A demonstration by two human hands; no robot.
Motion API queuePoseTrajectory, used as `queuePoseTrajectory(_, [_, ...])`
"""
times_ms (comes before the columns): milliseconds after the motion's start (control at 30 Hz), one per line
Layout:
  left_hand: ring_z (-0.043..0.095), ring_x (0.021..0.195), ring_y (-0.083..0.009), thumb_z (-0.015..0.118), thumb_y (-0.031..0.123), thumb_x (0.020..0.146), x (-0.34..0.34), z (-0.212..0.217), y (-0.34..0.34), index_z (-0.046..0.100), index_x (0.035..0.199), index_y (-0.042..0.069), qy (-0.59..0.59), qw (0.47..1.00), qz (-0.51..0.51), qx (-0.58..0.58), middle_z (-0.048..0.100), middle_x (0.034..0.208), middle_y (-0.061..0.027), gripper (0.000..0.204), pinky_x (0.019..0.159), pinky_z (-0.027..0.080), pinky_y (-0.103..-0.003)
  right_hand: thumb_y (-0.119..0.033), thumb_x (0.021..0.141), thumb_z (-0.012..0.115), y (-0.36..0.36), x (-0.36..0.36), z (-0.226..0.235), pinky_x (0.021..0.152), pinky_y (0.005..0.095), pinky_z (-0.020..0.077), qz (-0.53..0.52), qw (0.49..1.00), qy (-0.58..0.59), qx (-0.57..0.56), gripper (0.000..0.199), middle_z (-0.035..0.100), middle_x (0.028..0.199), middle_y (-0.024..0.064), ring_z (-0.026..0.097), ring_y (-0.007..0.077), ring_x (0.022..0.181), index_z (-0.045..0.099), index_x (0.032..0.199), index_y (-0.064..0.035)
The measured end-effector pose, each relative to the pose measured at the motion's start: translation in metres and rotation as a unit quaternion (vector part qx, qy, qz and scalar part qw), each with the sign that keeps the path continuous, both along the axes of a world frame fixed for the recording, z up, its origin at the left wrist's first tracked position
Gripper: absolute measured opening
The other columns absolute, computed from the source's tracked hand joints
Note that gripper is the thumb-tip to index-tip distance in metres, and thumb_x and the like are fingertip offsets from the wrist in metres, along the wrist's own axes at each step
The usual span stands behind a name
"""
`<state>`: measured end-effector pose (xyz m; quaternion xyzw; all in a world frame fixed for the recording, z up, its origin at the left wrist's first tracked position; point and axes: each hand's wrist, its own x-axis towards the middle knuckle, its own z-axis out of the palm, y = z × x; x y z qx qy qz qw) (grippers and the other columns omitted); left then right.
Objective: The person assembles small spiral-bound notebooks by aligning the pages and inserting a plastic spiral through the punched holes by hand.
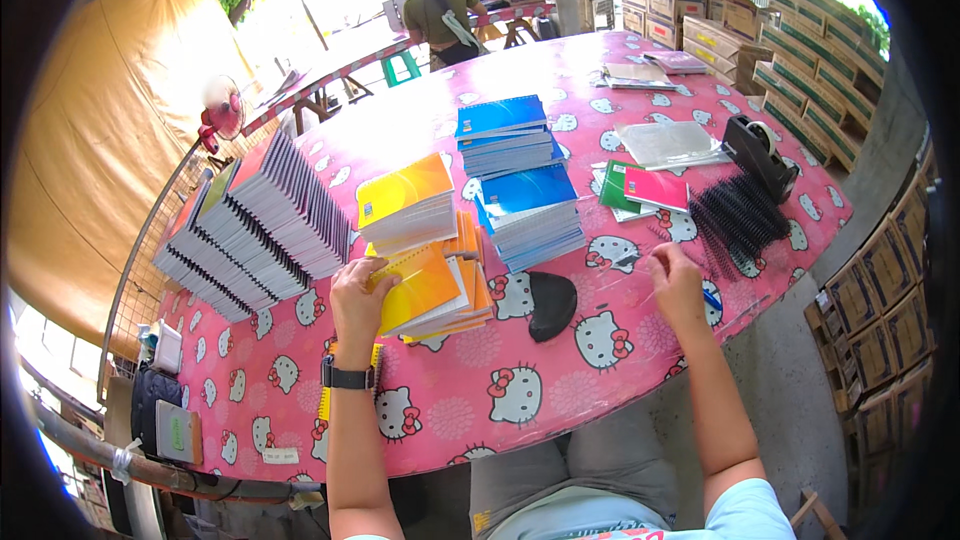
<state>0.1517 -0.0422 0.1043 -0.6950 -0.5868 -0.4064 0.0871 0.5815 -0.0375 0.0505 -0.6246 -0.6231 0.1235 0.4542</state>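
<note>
My left hand (pixel 362 302), with a dark watch on its wrist, pinches the left edge of a yellow-orange notebook (pixel 422 280). That notebook lies on top of a fanned, uneven pile. Behind it rises a neater stack of yellow notebooks (pixel 405 195). On the right, my right hand (pixel 677 285) hovers over the table with its fingertips drawn together. A thin coil shows close to those fingertips, but whether they hold it is unclear. Just beyond lies a heap of black spiral binding coils (pixel 740 220). A black rounded pad (pixel 552 307) rests between my hands.
Blue notebooks (pixel 530 190) are stacked mid-table. Tall rows of spiral-bound books (pixel 260 230) fill the left side. Green and pink notebooks (pixel 655 188), a plastic sheet (pixel 672 144) and a black tape dispenser (pixel 760 157) lie right. A person (pixel 440 15) stands beyond the table.
</note>
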Motion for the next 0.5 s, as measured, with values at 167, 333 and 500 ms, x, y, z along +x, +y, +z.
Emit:
queuePoseTrajectory(167, [0.065,0.072,-0.0151,0.076,0.004,0.071,-0.009,-0.006,0.007,0.066,0.093,-0.001,-0.196,0.971,-0.037,-0.131,0.070,0.083,-0.0108,0.025,0.063,0.051,-0.028,-0.014,0.092,0.059,-0.029,0.003,0.035,0.062,0.0275,0.0466,0.084,0.981,0.171,-0.024,0.016,0.063,0.079,0.0046,0.058,0.0122,0.069,0.058,0.099,-0.0004])
queuePoseTrajectory(333, [0.064,0.071,-0.0151,0.075,0.002,0.071,-0.018,-0.003,0.018,0.061,0.088,-0.002,-0.170,0.964,-0.110,-0.173,0.068,0.080,-0.0102,0.022,0.064,0.051,-0.029,-0.014,0.093,0.059,-0.059,-0.017,0.066,0.062,0.0219,0.0435,0.175,0.939,0.268,-0.127,0.015,0.061,0.080,0.0008,0.056,0.0075,0.072,0.059,0.099,-0.0006])
queuePoseTrajectory(500, [0.063,0.071,-0.0181,0.074,0.001,0.070,-0.001,0.024,0.000,0.059,0.085,-0.001,0.000,0.998,-0.051,-0.027,0.064,0.076,-0.0096,0.022,0.066,0.050,-0.032,-0.010,0.093,0.058,-0.071,-0.034,0.059,0.066,0.0228,0.0462,0.203,0.960,0.179,-0.067,0.019,0.061,0.081,0.0016,0.056,0.0066,0.075,0.061,0.109,-0.0016])
